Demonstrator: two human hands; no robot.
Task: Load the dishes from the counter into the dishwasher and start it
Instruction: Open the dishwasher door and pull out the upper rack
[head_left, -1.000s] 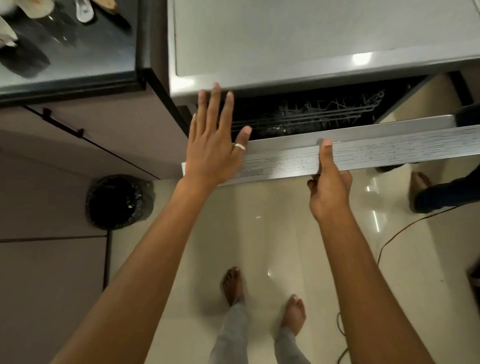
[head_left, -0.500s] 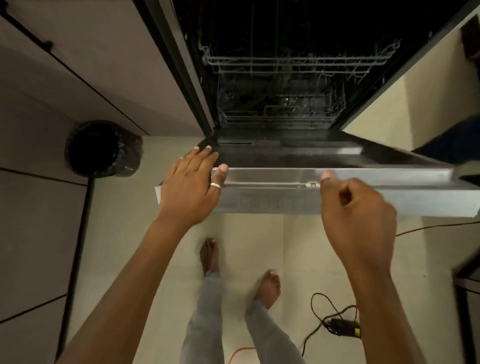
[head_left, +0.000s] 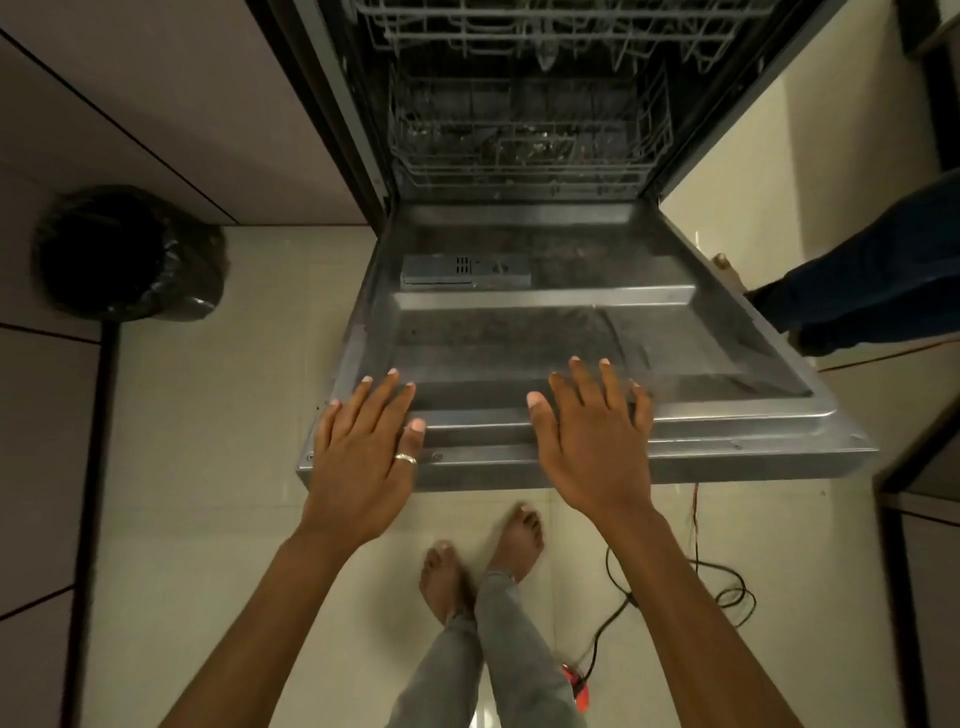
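Note:
The dishwasher door (head_left: 727, 395) lies fully down and flat, its steel inner face up. Behind it the dark tub shows the lower wire rack (head_left: 519, 156) and the upper wire rack (head_left: 545, 31); I see no dishes in them. A detergent compartment (head_left: 465, 271) sits on the door's inner face. My left hand (head_left: 363, 457), with a ring on it, hovers flat over the door's near left edge, fingers spread. My right hand (head_left: 592, 447) is spread over the near edge a little to the right. Neither hand holds anything. The counter and its dishes are out of view.
A black bin lined with a bag (head_left: 124, 254) stands on the floor at the left by the cabinet fronts (head_left: 156, 104). A black cable (head_left: 675, 587) loops on the tiles at the right. Another person's leg (head_left: 857, 291) stands right of the door. My bare feet (head_left: 478, 561) are just below the door's edge.
The door has swung from nearly shut down to fully flat. Both hands followed it down, let go of its top edge and now spread open over it.

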